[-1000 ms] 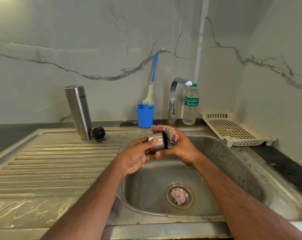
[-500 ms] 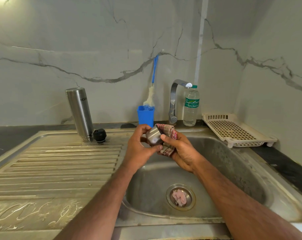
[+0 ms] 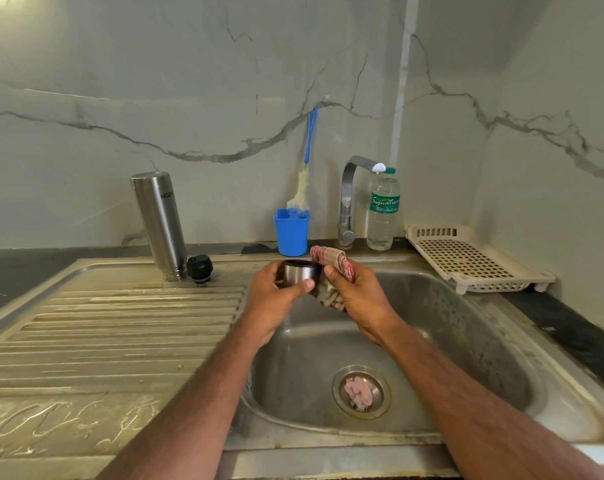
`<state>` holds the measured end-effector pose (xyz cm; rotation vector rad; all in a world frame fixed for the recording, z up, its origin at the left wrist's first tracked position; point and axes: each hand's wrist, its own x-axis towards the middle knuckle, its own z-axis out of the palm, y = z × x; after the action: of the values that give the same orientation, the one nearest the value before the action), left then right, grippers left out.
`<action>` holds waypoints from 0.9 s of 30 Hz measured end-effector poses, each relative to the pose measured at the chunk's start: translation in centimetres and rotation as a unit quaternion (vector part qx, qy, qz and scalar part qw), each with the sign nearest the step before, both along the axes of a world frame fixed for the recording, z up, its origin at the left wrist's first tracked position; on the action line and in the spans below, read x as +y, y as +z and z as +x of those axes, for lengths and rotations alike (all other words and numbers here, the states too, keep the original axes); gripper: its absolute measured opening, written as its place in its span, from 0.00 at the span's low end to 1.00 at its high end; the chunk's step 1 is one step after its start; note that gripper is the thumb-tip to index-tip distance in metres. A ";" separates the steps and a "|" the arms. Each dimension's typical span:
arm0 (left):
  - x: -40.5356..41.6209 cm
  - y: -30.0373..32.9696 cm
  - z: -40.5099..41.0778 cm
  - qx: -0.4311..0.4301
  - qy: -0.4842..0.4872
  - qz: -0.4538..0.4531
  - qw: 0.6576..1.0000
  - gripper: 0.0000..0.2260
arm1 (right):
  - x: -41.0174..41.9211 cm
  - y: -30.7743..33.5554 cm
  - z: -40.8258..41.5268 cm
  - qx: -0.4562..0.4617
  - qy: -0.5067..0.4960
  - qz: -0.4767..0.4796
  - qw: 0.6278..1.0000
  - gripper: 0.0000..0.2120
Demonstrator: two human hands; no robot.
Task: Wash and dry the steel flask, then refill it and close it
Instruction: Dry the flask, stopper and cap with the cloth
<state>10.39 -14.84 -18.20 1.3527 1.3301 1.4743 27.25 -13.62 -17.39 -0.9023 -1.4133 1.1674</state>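
Note:
The steel flask (image 3: 160, 223) stands upside down on the back of the drainboard, its black stopper (image 3: 199, 268) beside it. Over the sink basin my left hand (image 3: 273, 299) grips the flask's steel cup lid (image 3: 300, 273), its dark open side facing up. My right hand (image 3: 357, 299) holds a red-and-beige checked cloth (image 3: 331, 271) against the lid's right side. A clear water bottle (image 3: 382, 209) with a green label stands behind the tap.
The steel sink (image 3: 467, 334) has a pink scrap in its drain (image 3: 361, 393). The tap (image 3: 349, 199) rises behind it. A blue cup (image 3: 291, 232) holds a bottle brush (image 3: 304, 181). A cream drying tray (image 3: 467, 261) lies at the right. The ribbed drainboard (image 3: 113, 327) is wet.
The lid has been turned in my hands from lying sideways to open side up. The cloth has shifted from over the lid to its right side.

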 end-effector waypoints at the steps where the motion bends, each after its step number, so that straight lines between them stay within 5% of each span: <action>1: 0.2 0.0 -0.4 -0.007 0.029 0.000 1.000 0.21 | -0.2 -0.2 -0.2 -0.006 0.013 -0.008 1.000 0.12; 3: 0.4 -0.1 -1.5 -0.003 0.058 -0.003 0.998 0.22 | -0.5 -0.7 -0.7 -0.033 0.048 -0.030 0.998 0.12; 6: -0.1 0.1 -1.8 0.020 -0.023 0.017 0.999 0.27 | -0.5 -0.9 -0.8 -0.041 0.068 -0.070 0.994 0.13; 9: -0.2 0.2 -1.1 0.021 -0.082 0.044 0.995 0.28 | -0.2 -0.3 -0.8 0.077 0.094 -0.095 0.988 0.15; 15: 1.1 -0.3 -1.6 0.038 0.016 0.031 0.999 0.30 | -0.7 -0.1 -0.3 0.069 0.094 -0.087 0.989 0.15; 20: 0.3 -0.4 -1.6 0.058 -0.114 0.023 0.992 0.28 | -0.8 0.3 -0.6 0.066 0.059 -0.059 0.994 0.13; 24: -0.6 0.3 -2.1 -0.084 -0.132 -0.024 0.987 0.22 | -1.7 0.7 -0.2 -0.127 -0.004 0.124 0.984 0.15; 27: -0.5 0.3 -3.0 -0.031 -0.113 0.004 0.993 0.20 | -1.6 0.1 -0.7 -0.211 0.003 0.145 0.967 0.08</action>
<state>7.39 -15.38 -17.91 1.4022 1.0943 1.3582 26.59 -15.26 -17.26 -0.9704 -1.8746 0.7659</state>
